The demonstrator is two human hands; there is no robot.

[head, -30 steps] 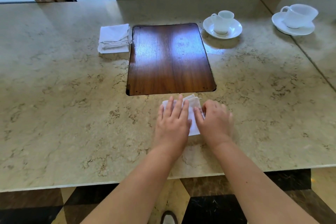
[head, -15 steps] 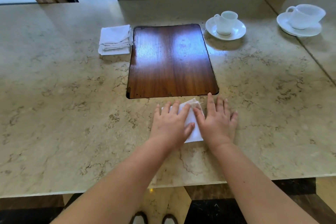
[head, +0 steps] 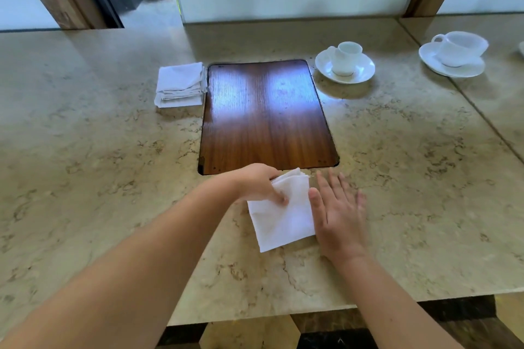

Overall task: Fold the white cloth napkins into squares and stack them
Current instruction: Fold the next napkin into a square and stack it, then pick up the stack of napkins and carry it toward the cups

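Note:
A folded white napkin (head: 283,215) lies on the marble table (head: 99,178) just in front of the wooden board. My left hand (head: 259,183) grips the napkin's far left corner, thumb on top and fingers curled round the edge. My right hand (head: 338,212) rests flat and open on the marble, its thumb touching the napkin's right edge. A stack of folded white napkins (head: 180,84) sits at the far left of the board.
A dark wooden board (head: 266,119) is set into the table's middle. Two white cups on saucers stand at the far right: one (head: 345,62) beside the board, another (head: 455,54) further right. The table's near edge runs close below my forearms.
My left hand has left the napkin's top and taken hold of its far left corner. My right hand has slid off to the napkin's right side.

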